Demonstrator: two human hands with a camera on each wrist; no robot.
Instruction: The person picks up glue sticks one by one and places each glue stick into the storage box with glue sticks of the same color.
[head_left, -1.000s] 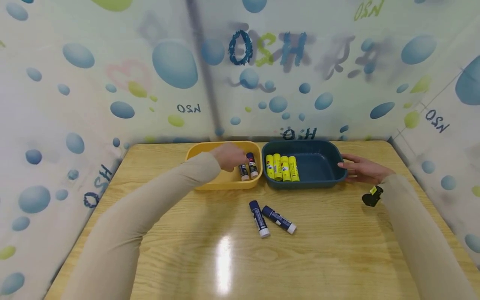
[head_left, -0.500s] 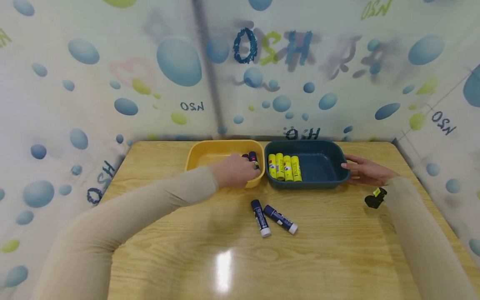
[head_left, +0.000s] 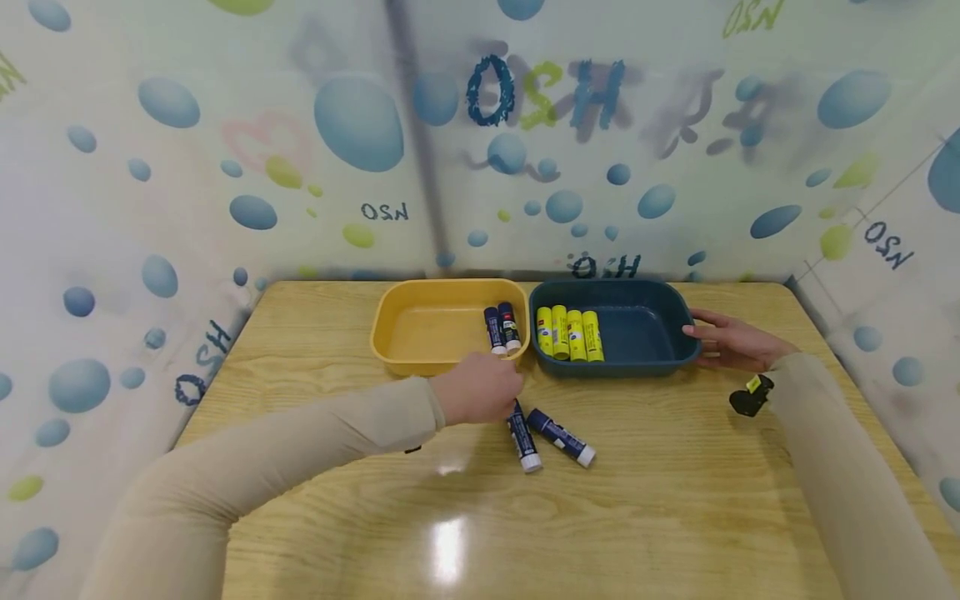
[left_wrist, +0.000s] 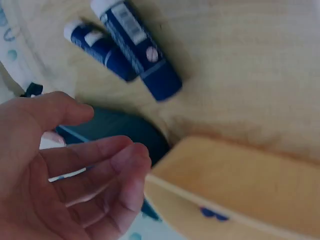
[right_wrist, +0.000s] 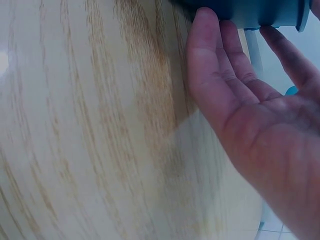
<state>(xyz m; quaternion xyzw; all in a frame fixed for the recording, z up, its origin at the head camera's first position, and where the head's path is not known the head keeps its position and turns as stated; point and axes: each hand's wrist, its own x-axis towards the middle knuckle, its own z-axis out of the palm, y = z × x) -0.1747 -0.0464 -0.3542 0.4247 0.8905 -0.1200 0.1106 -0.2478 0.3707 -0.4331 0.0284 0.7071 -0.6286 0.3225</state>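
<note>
My left hand [head_left: 480, 388] is over the table just in front of the yellow bin [head_left: 420, 367]. Its fingers are loosely bent with nothing between them in the left wrist view. Close by lies a dark blue glue stick [head_left: 524, 442] with a white end, its far end partly hidden by the hand. Beside it a second dark blue glue stick [head_left: 562, 437] lies at a slant. Two dark blue glue sticks, a left one [head_left: 494, 330] and a right one [head_left: 509, 327], are in the yellow bin. At the dark teal bin's [head_left: 637, 367] right end, my right hand [head_left: 738, 340] touches the outer wall with its fingertips.
Several yellow glue sticks [head_left: 576, 335] stand in a row in the left part of the teal bin. Both bins sit side by side at the table's [head_left: 637, 533] back edge. Behind rises a patterned wall [head_left: 300, 233]. A black wrist device [head_left: 752, 396] hangs below the right sleeve.
My left hand has come out of the yellow bin toward me, down to the glue sticks on the table. The two sticks in the bin are now uncovered. My right hand stays at the teal bin.
</note>
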